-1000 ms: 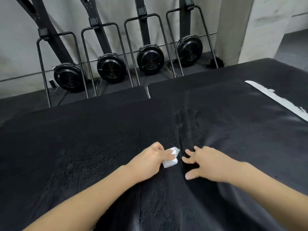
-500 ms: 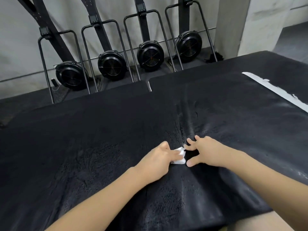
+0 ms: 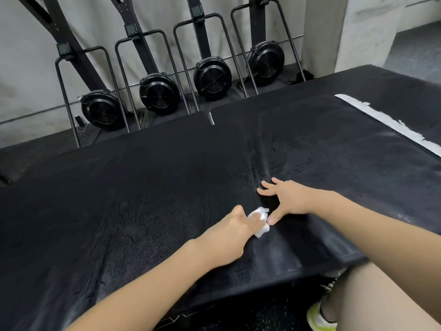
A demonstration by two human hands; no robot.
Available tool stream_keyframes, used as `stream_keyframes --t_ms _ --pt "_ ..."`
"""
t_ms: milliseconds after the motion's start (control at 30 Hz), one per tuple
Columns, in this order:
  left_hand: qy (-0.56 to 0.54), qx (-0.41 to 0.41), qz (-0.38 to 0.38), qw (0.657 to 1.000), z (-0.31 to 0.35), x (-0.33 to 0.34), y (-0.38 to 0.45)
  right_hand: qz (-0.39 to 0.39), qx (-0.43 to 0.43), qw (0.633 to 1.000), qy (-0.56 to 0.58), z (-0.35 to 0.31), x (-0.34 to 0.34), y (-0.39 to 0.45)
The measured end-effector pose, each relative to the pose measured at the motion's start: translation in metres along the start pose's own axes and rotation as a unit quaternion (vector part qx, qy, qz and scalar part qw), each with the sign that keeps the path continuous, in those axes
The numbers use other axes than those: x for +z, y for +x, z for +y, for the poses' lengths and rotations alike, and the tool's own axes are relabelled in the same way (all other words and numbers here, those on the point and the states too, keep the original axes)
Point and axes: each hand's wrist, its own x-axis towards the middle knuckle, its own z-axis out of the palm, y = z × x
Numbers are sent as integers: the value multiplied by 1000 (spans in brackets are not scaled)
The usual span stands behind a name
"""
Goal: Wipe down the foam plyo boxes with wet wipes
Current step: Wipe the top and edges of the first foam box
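Observation:
Two black foam plyo boxes lie side by side, the left box and the right box, with a seam running between them. My left hand holds a crumpled white wet wipe and presses it onto the surface at the seam, near the front edge. My right hand lies spread flat on the right box just past the seam, fingers straight, its thumb touching the wipe. The boxes' tops glisten with wet streaks around the hands.
A white strip runs along the right box's far right side. Several black fan machines on upright frames stand against the wall behind the boxes. A grey pillar rises at the back right. My leg and a yellow-green shoe show at the lower right.
My left hand slid the wipe right and toward me along the seam. My right hand closed in until its thumb met the wipe. The view has pulled back, showing the front edge.

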Motion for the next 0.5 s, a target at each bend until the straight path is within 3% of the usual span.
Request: stream_keyframes --t_ms 133,267,367,500 --pt "23 -3 2 1000 2 2 -18 45 18 997 -60 -12 8 -18" --pt "16 -80 25 996 -15 -3 -6 18 13 999 -39 -12 17 -52" --pt "5 -102 71 992 -16 -2 6 6 16 999 -47 -14 26 -65" --pt "0 -99 72 992 -1 17 5 20 24 998 -58 -22 34 -64"
